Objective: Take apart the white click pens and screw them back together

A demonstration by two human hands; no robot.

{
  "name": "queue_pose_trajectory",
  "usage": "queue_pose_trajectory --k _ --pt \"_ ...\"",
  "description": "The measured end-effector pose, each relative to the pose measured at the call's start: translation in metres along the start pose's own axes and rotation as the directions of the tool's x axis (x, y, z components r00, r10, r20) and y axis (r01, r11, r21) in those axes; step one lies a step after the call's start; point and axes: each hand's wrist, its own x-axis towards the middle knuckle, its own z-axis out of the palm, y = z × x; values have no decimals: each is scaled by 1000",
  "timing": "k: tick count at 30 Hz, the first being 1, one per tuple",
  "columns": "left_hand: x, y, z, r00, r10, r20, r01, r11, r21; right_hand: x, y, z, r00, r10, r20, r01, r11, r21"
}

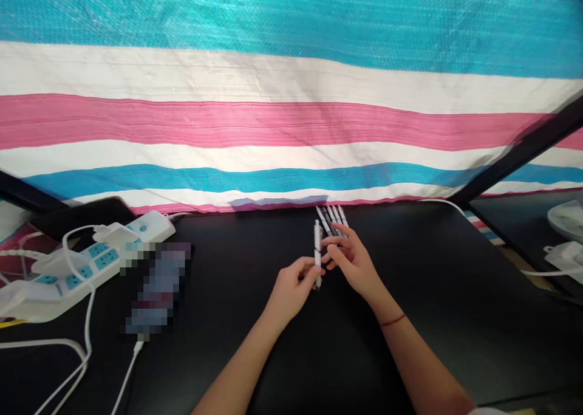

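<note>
A white pen with dark marks stands nearly upright in my left hand, pinched near its lower end between thumb and fingers. My right hand is just to the right of this pen, thumb and fingers apart. Its fingertips come close to the pen; whether they touch it I cannot tell. Behind the right hand, several more white pens lie side by side on the black table, their lower ends partly hidden by the fingers. A thin red string circles my right wrist.
At the left lies a white power strip with blue sockets, plugs and white cables. A blurred-out phone with a charging cable lies beside it. Striped plastic sheeting hangs behind the table. A dark pole slants at the right.
</note>
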Motion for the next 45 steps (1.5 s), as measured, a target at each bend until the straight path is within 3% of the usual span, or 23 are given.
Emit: queue_pose_trajectory --k 3,5,10,14,17,21,24,27,39,42,45 --pt "4 -3 -4 986 7 -164 -23 995 -96 -2 0 1 996 -32 86 50 976 -213" --pt "7 -4 -7 976 2 -217 -35 988 -148 -4 0 5 986 -63 154 114 929 -353" --pt "9 -6 -7 975 -11 -220 -33 980 -199 -7 -2 14 963 -152 221 243 844 -479" --pt "9 -2 -5 973 -26 -230 -10 988 -156 -4 -2 9 969 -187 164 246 815 -524" --pt "7 0 -7 969 -39 -245 26 998 -56 2 -1 -9 973 -230 -20 164 749 -642" --pt "5 -2 -11 969 -28 -244 37 999 36 10 2 -44 921 -220 -320 -136 589 -797" --pt "6 -4 -13 970 -32 -243 44 998 43 12 5 -59 913 -95 -397 -311 468 -827" --pt "6 -6 -14 969 -38 -244 51 998 46 12 9 -62 907 -5 -422 -383 407 -829" --pt "6 -6 -16 974 -36 -225 55 995 80 13 18 -61 931 -27 -363 -320 415 -852" --pt "5 -2 -16 972 -4 -234 32 992 118 13 17 -59 920 -96 -381 -302 448 -842" --pt "3 3 -18 968 67 -242 1 963 270 12 11 -47 897 -241 -370 -211 502 -839"
